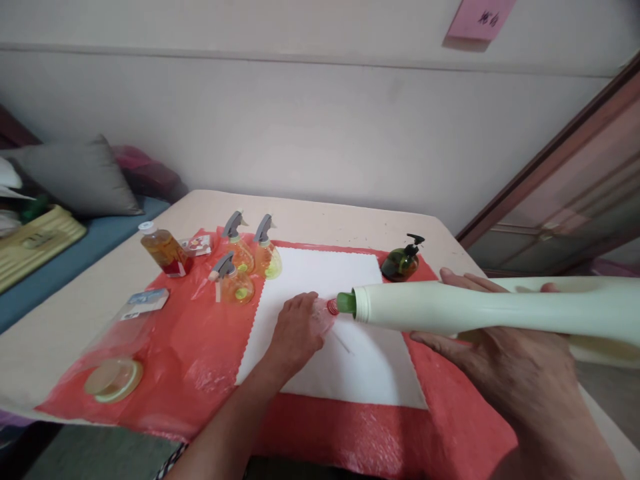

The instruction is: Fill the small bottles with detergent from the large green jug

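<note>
My left hand [295, 330] is closed around a small clear bottle [323, 316] whose threaded neck has no cap on it. That bottle sits over a white cloth [340, 270], its neck leaning to the right. My right hand [510, 353] grips a large pale green jug [425, 307] lying nearly level. The jug's green pouring spout [346, 303] points left and meets, or almost meets, the bottle's mouth; whether liquid is flowing I cannot make out. Most of the small bottle is hidden behind my left fingers.
Three spray bottles [269, 257] with grey triggers stand left of the cloth. Farther left are an amber bottle [165, 250], a blue-white packet [147, 301] and a round lidded container [114, 380]. A dark green pump bottle [401, 263] stands back right. Red plastic sheeting [200, 353] covers the table.
</note>
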`<state>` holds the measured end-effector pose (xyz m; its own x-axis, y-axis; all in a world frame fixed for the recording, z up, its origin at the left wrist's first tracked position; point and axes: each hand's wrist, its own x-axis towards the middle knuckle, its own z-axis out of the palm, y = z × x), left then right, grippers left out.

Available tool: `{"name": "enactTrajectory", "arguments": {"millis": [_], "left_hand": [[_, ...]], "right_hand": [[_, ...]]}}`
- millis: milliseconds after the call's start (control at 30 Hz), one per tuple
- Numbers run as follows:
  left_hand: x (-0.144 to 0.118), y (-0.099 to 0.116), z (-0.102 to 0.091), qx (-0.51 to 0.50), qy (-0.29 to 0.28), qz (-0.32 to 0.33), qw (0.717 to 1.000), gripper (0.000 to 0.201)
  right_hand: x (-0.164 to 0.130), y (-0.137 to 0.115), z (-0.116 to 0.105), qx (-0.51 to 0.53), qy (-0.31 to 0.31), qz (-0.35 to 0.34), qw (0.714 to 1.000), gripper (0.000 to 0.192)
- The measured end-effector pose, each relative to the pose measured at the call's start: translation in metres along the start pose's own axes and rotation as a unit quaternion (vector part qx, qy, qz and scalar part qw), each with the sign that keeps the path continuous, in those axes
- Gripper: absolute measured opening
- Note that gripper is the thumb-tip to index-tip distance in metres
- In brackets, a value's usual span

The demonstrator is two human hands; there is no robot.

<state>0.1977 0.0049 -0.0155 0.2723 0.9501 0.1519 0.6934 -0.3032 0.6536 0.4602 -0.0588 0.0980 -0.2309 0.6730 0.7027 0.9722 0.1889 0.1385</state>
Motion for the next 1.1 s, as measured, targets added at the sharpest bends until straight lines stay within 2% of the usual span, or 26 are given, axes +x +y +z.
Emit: {"name": "enactTrajectory", "arguments": {"millis": [167,467,667,833,1100], "left_hand": [[-0.0009,-0.0024,0.0012,0.002,-0.003,-0.005,1.0,0.061],[-0.002,-0.0037,0.0024,-0.01,0.011,-0.001,1.0,0.066],[-0.0016,-0.0003,-0.0016,-0.012,-0.01,-0.007,1.0,0.064],[-0.0007,-0.0033,0.0019,0.004,0.009,0.009,1.0,0.062],[-0.0013,-0.007,0.0049,0.005,-0.006,0.009,1.0,0.056]], "right_hand": [[-0.0002,-0.0003,-0.0012,0.002,-0.007,-0.003,1.0,0.066],[0.001,-0.001,-0.0023,-0.004,-0.005,0.003,1.0,0.068],[-0.0009,0.0,-0.0011,-0.006,-0.009,-0.002,1.0,0.068],[0.0011,-0.0019,-0.0018,-0.007,-0.003,0.007,1.0,0.066],[0.001,-0.0017,-0.0012,-0.009,-0.004,0.001,1.0,0.067]]}}
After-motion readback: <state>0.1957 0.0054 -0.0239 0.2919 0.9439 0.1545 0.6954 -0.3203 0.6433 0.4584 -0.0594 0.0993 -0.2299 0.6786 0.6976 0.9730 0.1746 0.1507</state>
